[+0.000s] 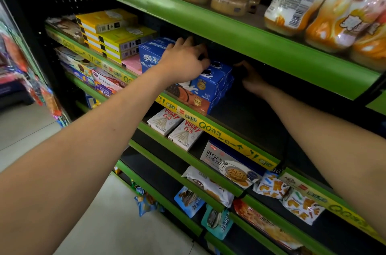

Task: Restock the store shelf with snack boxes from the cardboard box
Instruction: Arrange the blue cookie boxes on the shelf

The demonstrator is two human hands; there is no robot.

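Green metal shelf [229,31]: left hand [183,62] grips glossy blue box [211,83].

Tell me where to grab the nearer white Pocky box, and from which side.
Pinch the white Pocky box across its two long edges, coming from the aisle above the shelf lip. It lies flat, face up, with its neighbour close on the left and bare shelf on the right.

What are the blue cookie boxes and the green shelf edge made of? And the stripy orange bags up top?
The blue cookie boxes look like thin printed cardboard: sharp folded corners, slightly glossy print. The green shelf edge seems to be painted metal, smooth with a soft sheen, though plastic trim is possible. The orange bags look like shiny clear plastic film: crinkles and bright glare.
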